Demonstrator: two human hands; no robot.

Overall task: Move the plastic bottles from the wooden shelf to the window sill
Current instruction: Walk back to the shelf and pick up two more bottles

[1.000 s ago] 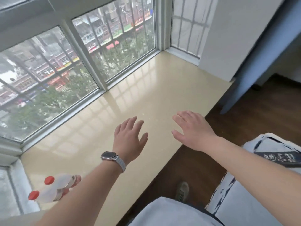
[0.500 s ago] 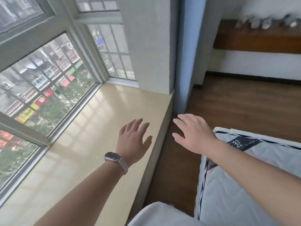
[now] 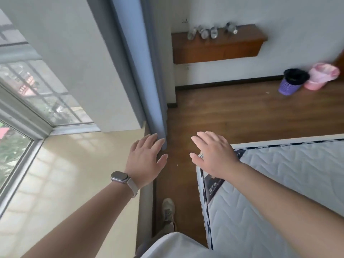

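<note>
Several clear plastic bottles (image 3: 210,32) stand on the wooden shelf (image 3: 217,47), which is fixed to the far white wall. The cream window sill (image 3: 78,170) lies at lower left, below the window. My left hand (image 3: 144,159), with a watch on the wrist, hovers flat over the sill's right edge, fingers straight and holding nothing. My right hand (image 3: 214,155) is stretched out flat above the mattress corner, also holding nothing. Both hands are far from the bottles.
A blue curtain (image 3: 141,71) hangs by the white wall at the sill's end. A quilted mattress (image 3: 279,192) fills the lower right. A purple bin (image 3: 292,81) and a pink basin (image 3: 322,75) sit on the wooden floor (image 3: 242,112). My shoe (image 3: 168,211) is below.
My view has swung right, away from the window and the red-capped bottles on the sill, toward the room. The wooden shelf with its bottles has come into view. Both hands stay flat.
</note>
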